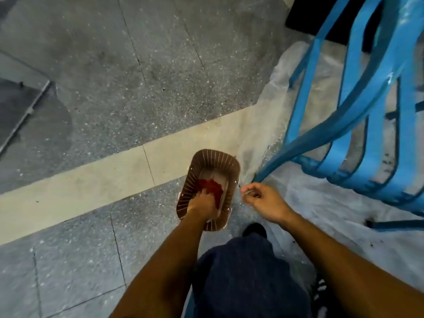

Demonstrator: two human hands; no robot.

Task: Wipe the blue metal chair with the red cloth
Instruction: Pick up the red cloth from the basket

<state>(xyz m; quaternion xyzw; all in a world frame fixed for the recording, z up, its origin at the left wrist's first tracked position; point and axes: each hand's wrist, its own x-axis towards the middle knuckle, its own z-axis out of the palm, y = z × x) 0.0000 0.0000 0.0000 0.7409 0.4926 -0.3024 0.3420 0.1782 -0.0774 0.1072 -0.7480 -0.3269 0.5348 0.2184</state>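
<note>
Left hand (202,201) down inside the brown basket (207,160), fingers closing on the red cloth (212,185) — grip probably not complete. Right hand (263,199) loosely curled, pinching something thin, cannot tell what. Blue metal chair (358,106) toward 2 o'clock from both hands, slats running up toward 1 o'clock — nearest to right hand, almost touching its lower corner.

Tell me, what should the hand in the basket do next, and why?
Probably close the left hand on the red cloth and lift it out of the brown basket. The fingers already rest on the cloth, which lies at the basket's bottom, and the blue chair beside it cannot be wiped until the cloth is in hand.
</note>
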